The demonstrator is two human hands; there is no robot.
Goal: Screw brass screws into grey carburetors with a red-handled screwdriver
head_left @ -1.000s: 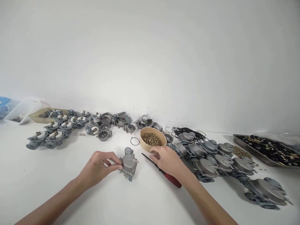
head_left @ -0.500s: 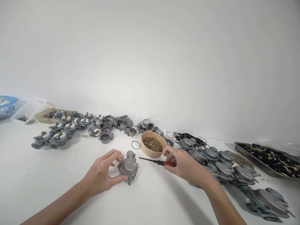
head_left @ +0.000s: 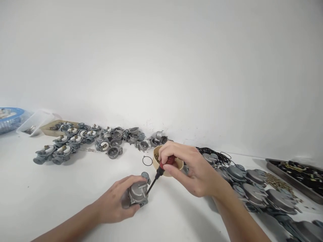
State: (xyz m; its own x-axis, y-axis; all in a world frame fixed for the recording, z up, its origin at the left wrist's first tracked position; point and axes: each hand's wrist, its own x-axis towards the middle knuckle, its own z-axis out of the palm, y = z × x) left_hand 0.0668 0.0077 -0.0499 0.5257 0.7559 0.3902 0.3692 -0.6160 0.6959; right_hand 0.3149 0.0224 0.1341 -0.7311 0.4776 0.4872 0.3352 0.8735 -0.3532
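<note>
My left hand (head_left: 120, 198) grips a grey metal carburetor (head_left: 138, 192) on the white table, fingers over its top and thumb along the near side. In my right hand (head_left: 188, 168) is a screwdriver (head_left: 159, 173) with a red and black handle. Its shaft slants down to the left, and the tip meets the right edge of the carburetor; the exact spot is too small to make out. Behind my right hand stands a round tan tub (head_left: 156, 152) of brass-coloured screws, partly hidden. A thin black O-ring (head_left: 147, 161) lies left of the tub.
Several carburetors with white floats (head_left: 63, 151) stand at the left, with loose metal bowls (head_left: 114, 152) along the wall. More assembled carburetors (head_left: 254, 191) crowd the right. Black rings (head_left: 214, 153), scattered screws (head_left: 277, 183) and a dark metal tray (head_left: 297, 178) lie beyond.
My right hand has moved left and turned the screwdriver from nearly level to steeply slanted, its tip now at the carburetor. My left hand has closed further over the carburetor. The view has shifted slightly.
</note>
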